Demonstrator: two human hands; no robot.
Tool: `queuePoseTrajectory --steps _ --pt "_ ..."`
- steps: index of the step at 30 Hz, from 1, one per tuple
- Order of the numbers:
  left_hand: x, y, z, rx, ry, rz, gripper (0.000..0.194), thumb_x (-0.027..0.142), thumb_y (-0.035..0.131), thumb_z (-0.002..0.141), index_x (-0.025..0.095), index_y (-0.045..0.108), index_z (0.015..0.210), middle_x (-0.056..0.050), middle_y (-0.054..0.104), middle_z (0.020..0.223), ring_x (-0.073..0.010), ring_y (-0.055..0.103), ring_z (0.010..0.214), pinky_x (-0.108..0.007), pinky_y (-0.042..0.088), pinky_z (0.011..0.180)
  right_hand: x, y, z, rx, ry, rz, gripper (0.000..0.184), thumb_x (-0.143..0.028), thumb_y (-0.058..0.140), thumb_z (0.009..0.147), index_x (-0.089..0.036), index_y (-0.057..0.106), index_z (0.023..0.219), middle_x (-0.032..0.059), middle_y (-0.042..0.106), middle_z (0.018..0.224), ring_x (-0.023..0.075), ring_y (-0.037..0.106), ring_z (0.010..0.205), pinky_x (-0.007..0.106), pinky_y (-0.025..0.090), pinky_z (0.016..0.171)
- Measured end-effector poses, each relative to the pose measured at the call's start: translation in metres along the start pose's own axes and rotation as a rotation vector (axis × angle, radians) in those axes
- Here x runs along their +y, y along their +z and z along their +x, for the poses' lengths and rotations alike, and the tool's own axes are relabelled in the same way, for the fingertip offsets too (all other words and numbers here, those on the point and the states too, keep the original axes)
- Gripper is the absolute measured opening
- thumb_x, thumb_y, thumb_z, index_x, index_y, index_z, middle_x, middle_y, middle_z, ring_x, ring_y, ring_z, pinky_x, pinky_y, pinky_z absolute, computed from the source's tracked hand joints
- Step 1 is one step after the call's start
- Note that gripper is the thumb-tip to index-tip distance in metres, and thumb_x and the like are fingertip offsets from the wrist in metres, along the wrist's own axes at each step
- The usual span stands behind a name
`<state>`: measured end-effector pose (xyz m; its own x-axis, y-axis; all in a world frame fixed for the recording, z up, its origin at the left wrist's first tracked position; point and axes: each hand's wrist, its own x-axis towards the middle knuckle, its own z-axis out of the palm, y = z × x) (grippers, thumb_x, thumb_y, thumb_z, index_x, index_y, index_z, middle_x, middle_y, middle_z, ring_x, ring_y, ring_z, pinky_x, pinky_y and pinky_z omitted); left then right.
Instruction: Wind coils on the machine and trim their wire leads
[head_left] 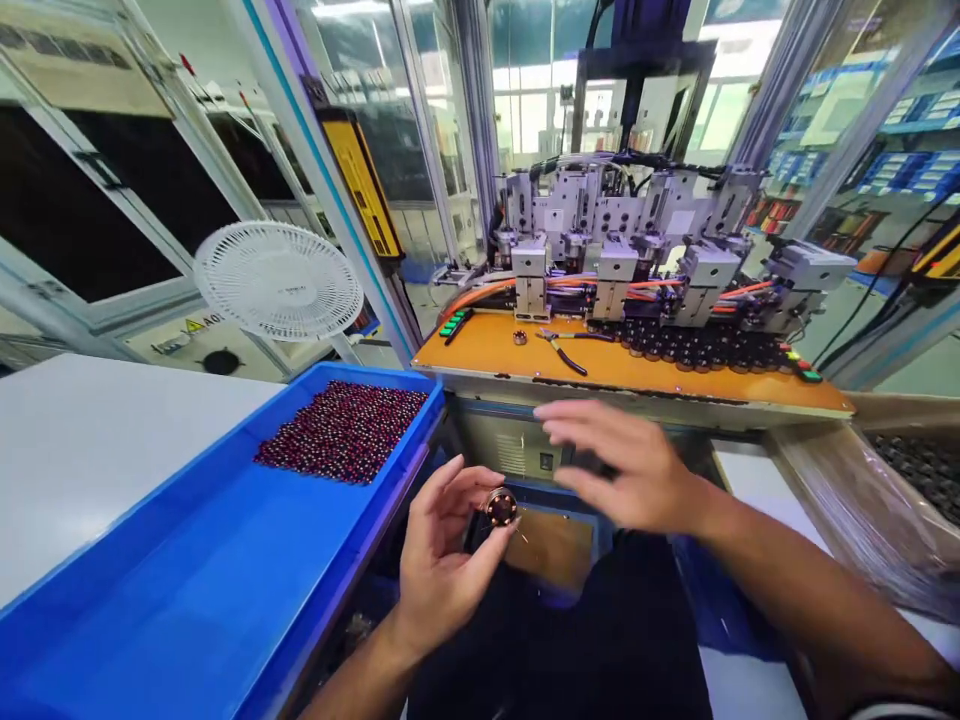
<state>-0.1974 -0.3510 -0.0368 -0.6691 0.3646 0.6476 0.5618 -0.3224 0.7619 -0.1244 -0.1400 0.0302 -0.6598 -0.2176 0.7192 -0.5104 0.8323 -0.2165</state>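
Observation:
Between the thumb and fingers of my left hand [450, 560] is a small round motor stator [501, 507], dark in the middle with copper-coloured windings around its ring. Thin wire ends seem to stick out by my thumb. To the right and a little higher, my right hand [622, 465] hangs in the air with its fingers spread, slightly blurred, holding nothing. It is apart from the stator. Both hands are above my lap, in front of the orange bench top [480, 350].
A blue tray [172, 570] on the left holds many small dark-red and copper parts [349, 430]. On the bench lie pliers [562, 350], a single stator [520, 338] and rows of dark round parts [697, 345] before a multi-head machine [615, 265]. A plastic-lined box [847, 490] stands right; a white fan [277, 280] left.

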Motion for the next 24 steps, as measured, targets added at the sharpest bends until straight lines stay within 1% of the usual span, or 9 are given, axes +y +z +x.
queuePoseTrajectory --steps 2,5,7,9,14,17,20,22,24 --pt "-0.001 0.002 -0.003 0.004 0.018 -0.015 0.081 -0.003 0.070 0.072 0.035 0.046 0.140 0.000 0.068 0.105 -0.0096 0.070 0.089 -0.019 0.060 0.079 -0.024 -0.006 -0.005 -0.123 -0.165 -0.071 0.030 -0.021 0.055 0.095 -0.006 0.058 0.121 0.0194 0.065 0.126 0.0215 0.064 0.114 0.032 0.057 0.090" --pt "-0.002 0.005 -0.006 -0.014 0.008 -0.016 0.086 -0.005 0.072 0.071 0.034 0.043 0.142 -0.001 0.068 0.104 -0.0100 0.070 0.088 -0.020 0.060 0.079 -0.036 -0.005 -0.014 -0.236 -0.216 -0.251 0.024 -0.016 0.051 0.096 -0.003 0.060 0.114 0.0180 0.069 0.117 0.0206 0.069 0.097 0.031 0.056 0.078" --pt "-0.001 0.006 -0.009 -0.029 -0.017 -0.026 0.088 -0.005 0.072 0.070 0.033 0.041 0.143 -0.001 0.068 0.104 -0.0097 0.070 0.086 -0.020 0.060 0.079 -0.034 -0.001 -0.021 -0.245 -0.210 -0.270 0.019 -0.014 0.049 0.097 -0.005 0.062 0.108 0.0139 0.072 0.104 0.0172 0.068 0.084 0.029 0.053 0.070" --pt "0.000 0.006 -0.012 -0.038 -0.045 -0.053 0.088 -0.005 0.072 0.071 0.033 0.040 0.143 -0.002 0.069 0.104 -0.0098 0.070 0.085 -0.021 0.061 0.079 -0.031 0.002 -0.027 -0.240 -0.194 -0.231 0.017 -0.015 0.049 0.098 -0.007 0.063 0.102 0.0098 0.072 0.091 0.0144 0.065 0.075 0.027 0.050 0.066" --pt "0.005 0.008 -0.015 -0.055 -0.102 -0.149 0.089 -0.008 0.070 0.072 0.036 0.040 0.143 -0.001 0.071 0.106 -0.0098 0.072 0.086 -0.021 0.060 0.080 -0.034 0.006 -0.039 -0.220 -0.160 -0.175 0.015 -0.013 0.048 0.097 -0.010 0.063 0.095 0.0024 0.062 0.067 0.0117 0.053 0.058 0.027 0.038 0.054" --pt "0.003 0.008 -0.015 -0.031 -0.149 -0.223 0.086 -0.009 0.069 0.072 0.037 0.043 0.141 0.000 0.072 0.106 -0.0097 0.072 0.092 -0.020 0.059 0.084 -0.043 0.005 -0.047 -0.236 -0.088 -0.052 0.017 -0.008 0.047 0.095 -0.013 0.063 0.091 -0.0032 0.052 0.057 0.0094 0.041 0.049 0.027 0.029 0.049" --pt "-0.001 0.007 -0.015 -0.022 -0.201 -0.294 0.082 -0.009 0.068 0.074 0.037 0.046 0.138 0.001 0.074 0.106 -0.0091 0.072 0.092 -0.019 0.059 0.085 -0.050 0.003 -0.055 -0.294 -0.002 0.148 0.017 -0.008 0.048 0.094 -0.014 0.063 0.089 -0.0044 0.050 0.054 0.0084 0.037 0.046 0.027 0.025 0.047" --pt "-0.004 0.007 -0.016 -0.032 -0.232 -0.314 0.081 -0.009 0.067 0.075 0.036 0.046 0.139 0.000 0.074 0.106 -0.0099 0.072 0.094 -0.019 0.059 0.085 -0.050 0.001 -0.059 -0.338 0.047 0.262 0.016 -0.011 0.050 0.096 -0.012 0.065 0.092 -0.0028 0.055 0.056 0.0079 0.043 0.048 0.025 0.028 0.048" --pt "-0.004 0.008 -0.018 -0.055 -0.233 -0.312 0.081 -0.009 0.066 0.076 0.036 0.045 0.140 -0.001 0.074 0.109 -0.0108 0.073 0.096 -0.020 0.059 0.085 -0.046 0.000 -0.059 -0.345 0.156 0.393 0.013 -0.021 0.058 0.096 -0.012 0.066 0.097 0.0005 0.064 0.066 0.0079 0.054 0.057 0.022 0.038 0.054"
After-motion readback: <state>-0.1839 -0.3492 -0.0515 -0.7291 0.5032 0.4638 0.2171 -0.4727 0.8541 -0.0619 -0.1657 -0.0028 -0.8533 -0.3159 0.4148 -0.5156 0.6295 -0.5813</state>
